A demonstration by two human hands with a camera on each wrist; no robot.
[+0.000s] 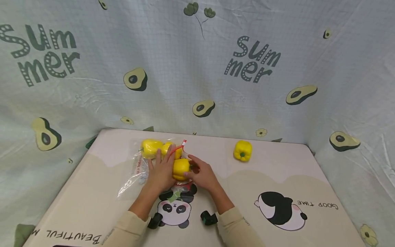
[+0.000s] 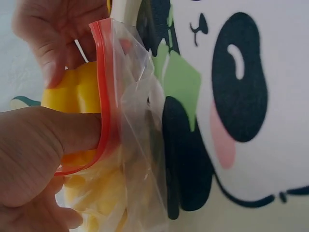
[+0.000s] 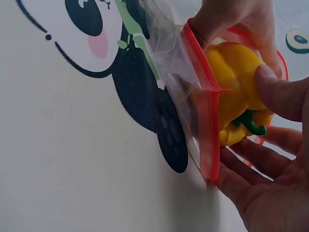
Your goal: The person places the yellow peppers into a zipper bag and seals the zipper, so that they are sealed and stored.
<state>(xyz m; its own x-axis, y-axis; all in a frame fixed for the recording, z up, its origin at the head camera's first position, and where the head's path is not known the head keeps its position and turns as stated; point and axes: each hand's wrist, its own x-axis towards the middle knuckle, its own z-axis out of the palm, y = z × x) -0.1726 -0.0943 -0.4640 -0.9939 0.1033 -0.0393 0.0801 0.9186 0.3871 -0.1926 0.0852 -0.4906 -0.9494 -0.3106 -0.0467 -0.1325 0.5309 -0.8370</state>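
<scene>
A clear plastic zip bag point(image 1: 131, 183) with a red zip rim point(image 2: 104, 96) lies on the table, two yellow bell peppers point(image 1: 150, 148) inside its far part. My left hand point(image 1: 161, 174) grips the bag at its mouth, thumb inside the rim and fingers spread over the outside. At that mouth, my right hand point(image 1: 204, 174) holds another yellow bell pepper point(image 3: 236, 72) between thumb and fingers. This pepper sits partly within the red rim, its green stem point(image 3: 252, 124) turned towards the right palm.
One more yellow bell pepper point(image 1: 242, 151) stands apart on the table point(image 1: 222, 206), right of the hands. The table cover carries panda prints. A curtain point(image 1: 172, 44) with avocado prints hangs behind and at the sides. A dark edge of some object point(image 1: 63, 245) shows at the bottom left.
</scene>
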